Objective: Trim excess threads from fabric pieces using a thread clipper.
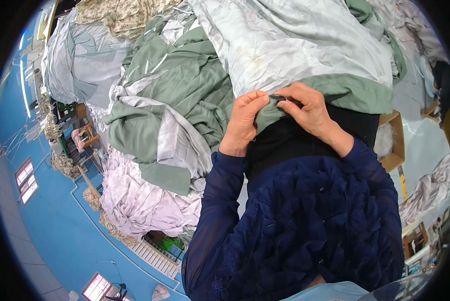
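Observation:
A large sheet of pale, faintly printed fabric (270, 55) with a green border (353, 90) spreads before me and hangs over my lap. At the border's edge, my left hand (245, 120) pinches the green cloth between thumb and fingers. Close beside it, almost touching, my right hand (307, 110) is closed around small black thread snips (280, 98), their tip pointing toward the left fingertips. Most of the snips is hidden by the fingers, so whether the blades are apart does not show. A short loose thread hangs near my left wrist.
Crumpled green fabric (184, 85) with pale lining is heaped to the left. Beyond it are a light blue-grey pile (84, 65) and a pinkish-white pile (139, 193). An opened cardboard box (395, 143) stands on the floor at right, near more draped cloth (433, 188).

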